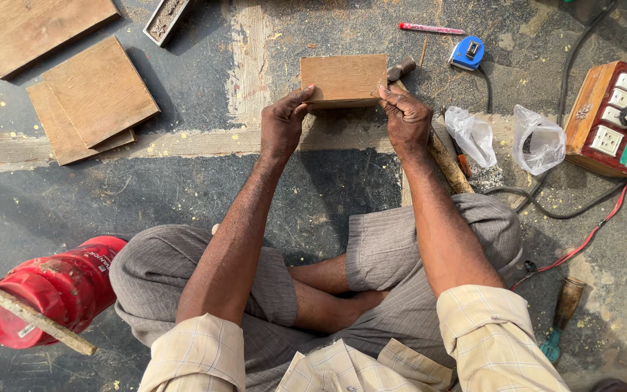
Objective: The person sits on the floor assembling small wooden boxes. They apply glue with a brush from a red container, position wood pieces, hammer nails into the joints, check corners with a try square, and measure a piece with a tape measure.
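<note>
I sit cross-legged on the floor. A small rectangular wooden board (343, 78) stands on edge in front of me. My left hand (284, 125) grips its lower left corner, and my right hand (405, 116) grips its lower right corner. Behind the board and under my right hand lies a hammer (440, 149) with a wooden handle, its metal head showing just right of the board.
Stacked plywood squares (92, 98) lie at the left. A red plastic container (56, 294) with a stick sits by my left knee. A blue tape measure (467, 52), red pencil (429, 29), two plastic bags (538, 141), a wooden socket box (615, 120), cables and a chisel (562, 319) lie to the right.
</note>
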`<act>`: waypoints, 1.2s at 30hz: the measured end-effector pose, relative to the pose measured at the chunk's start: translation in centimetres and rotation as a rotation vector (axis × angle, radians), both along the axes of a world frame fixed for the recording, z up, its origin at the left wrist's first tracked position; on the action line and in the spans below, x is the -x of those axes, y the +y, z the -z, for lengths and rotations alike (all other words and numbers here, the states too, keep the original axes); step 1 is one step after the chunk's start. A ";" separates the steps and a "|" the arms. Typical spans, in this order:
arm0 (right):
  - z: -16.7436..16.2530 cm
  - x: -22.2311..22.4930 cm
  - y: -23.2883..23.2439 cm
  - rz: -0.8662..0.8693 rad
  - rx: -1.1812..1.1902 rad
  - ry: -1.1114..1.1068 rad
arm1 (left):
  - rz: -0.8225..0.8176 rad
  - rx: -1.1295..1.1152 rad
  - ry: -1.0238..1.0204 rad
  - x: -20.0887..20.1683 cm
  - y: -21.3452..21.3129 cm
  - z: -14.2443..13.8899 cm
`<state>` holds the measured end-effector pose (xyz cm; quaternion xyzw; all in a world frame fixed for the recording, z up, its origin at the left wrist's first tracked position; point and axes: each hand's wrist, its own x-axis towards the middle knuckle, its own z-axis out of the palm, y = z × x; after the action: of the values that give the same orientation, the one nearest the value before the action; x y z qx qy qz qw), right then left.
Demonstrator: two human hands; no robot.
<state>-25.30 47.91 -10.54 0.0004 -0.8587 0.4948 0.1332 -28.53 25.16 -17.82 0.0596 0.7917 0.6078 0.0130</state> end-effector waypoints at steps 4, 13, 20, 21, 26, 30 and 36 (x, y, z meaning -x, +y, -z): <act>0.0 0.0 -0.1 -0.023 -0.021 0.050 | 0.017 -0.046 0.016 -0.9 0.1 -0.2; 0.5 0.1 0.0 -0.014 0.026 0.046 | -0.525 -0.360 -0.364 -1.6 4.9 -1.0; 0.4 -0.3 0.3 0.032 -0.061 -0.009 | -0.541 -0.429 -0.365 -1.7 5.2 -0.6; 0.2 -0.4 0.4 0.012 -0.054 0.002 | -0.536 -0.443 -0.354 -1.7 5.2 -0.6; -0.7 -0.5 0.3 0.110 0.142 -0.150 | -0.533 -0.427 -0.357 -1.8 5.2 -0.4; -0.8 -0.1 -0.6 0.338 0.325 -0.341 | -0.529 -0.456 -0.336 -1.9 5.2 -0.2; -0.7 -0.1 -0.7 0.365 0.322 -0.379 | -0.529 -0.518 -0.344 -1.8 5.0 -0.1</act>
<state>-25.18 47.18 -9.87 -0.2672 -0.7646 0.5839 0.0555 -26.76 30.16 -17.73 -0.2474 0.5868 0.7705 -0.0273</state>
